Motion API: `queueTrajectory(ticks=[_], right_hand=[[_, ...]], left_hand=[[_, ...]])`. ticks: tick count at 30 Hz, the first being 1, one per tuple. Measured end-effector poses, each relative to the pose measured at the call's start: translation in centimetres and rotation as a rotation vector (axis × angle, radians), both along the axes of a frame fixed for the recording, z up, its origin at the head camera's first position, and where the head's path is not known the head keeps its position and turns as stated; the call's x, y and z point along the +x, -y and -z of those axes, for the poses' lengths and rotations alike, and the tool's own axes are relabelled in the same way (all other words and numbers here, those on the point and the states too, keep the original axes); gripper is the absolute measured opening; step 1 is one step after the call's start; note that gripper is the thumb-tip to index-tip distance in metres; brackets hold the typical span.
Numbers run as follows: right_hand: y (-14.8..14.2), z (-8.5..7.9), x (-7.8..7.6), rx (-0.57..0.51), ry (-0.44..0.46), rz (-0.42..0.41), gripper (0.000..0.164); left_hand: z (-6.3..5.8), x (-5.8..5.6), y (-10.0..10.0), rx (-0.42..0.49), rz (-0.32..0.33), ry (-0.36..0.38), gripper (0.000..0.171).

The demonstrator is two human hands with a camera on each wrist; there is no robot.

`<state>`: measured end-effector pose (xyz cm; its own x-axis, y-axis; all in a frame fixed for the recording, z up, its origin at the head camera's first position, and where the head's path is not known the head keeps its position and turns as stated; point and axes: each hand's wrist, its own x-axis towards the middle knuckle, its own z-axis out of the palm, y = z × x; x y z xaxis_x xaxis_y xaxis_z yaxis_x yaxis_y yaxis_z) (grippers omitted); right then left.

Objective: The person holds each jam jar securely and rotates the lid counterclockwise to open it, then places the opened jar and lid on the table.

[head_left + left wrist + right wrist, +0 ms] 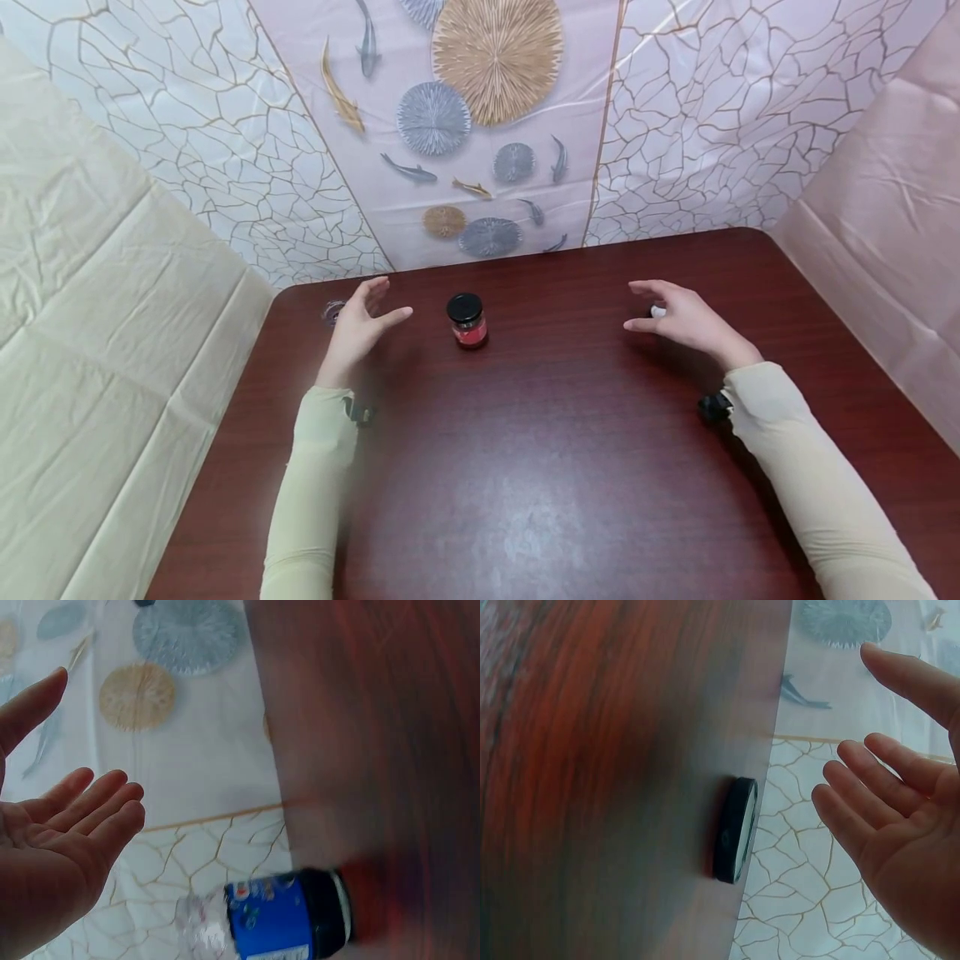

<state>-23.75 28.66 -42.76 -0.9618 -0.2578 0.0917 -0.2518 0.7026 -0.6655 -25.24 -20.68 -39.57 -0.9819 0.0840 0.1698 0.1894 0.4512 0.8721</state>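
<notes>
My left hand (pixel 356 333) hovers over the left of the table, fingers relaxed, thumb apart, holding nothing. Beside it, partly hidden in the head view, stands a clear jar (pixel 270 919) with a blue label; its black end is toward the tabletop. To the right of that hand, a small jar (pixel 469 332) with a red label and black lid stands upright. My right hand (pixel 690 321) hangs loosely curved over the right side and holds nothing. Near it lies a flat black round piece (pixel 736 831) with a pale upper face, resembling a lid; the hand mostly hides it in the head view.
The dark red-brown wooden table (pixel 525 467) has rounded far corners. A patterned cloth (pixel 480 183) hangs behind its far edge. Plain pale cloths hang along the left (pixel 112 333) and right (pixel 892 217) sides. Both forearms wear pale sleeves, with dark devices at the wrists.
</notes>
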Motion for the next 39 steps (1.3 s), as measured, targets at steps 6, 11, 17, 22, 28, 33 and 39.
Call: queueTrajectory(ticks=[6,11,17,22,28,33,39], right_hand=[[0.7,0.3,0.0,-0.015,-0.002,-0.019,0.068],[1.0,0.4,0.1,-0.023,0.008,-0.03,0.068],[1.2,0.4,0.2,-0.02,0.031,-0.029,0.069],[1.3,0.4,0.4,-0.016,0.031,-0.034,0.068],[1.5,0.3,0.5,-0.015,0.031,-0.037,0.069],[1.6,0.2,0.5,-0.016,0.045,-0.038,0.07],[1.6,0.1,0.5,-0.012,0.044,-0.036,0.071]], left_hand=[[0.8,-0.5,-1.2,-0.054,0.019,0.026,0.075],[1.6,-0.8,-2.1,-0.069,0.063,0.058,0.074],[2.3,-1.2,-2.9,-0.044,0.104,0.088,0.073],[2.9,-1.4,-3.5,-0.039,0.138,0.118,0.072],[3.5,-1.6,-4.2,-0.064,0.168,0.139,0.072],[4.0,-1.8,-4.7,-0.098,0.183,0.151,0.075],[4.7,-2.0,-5.2,-0.135,0.204,0.161,0.079]])
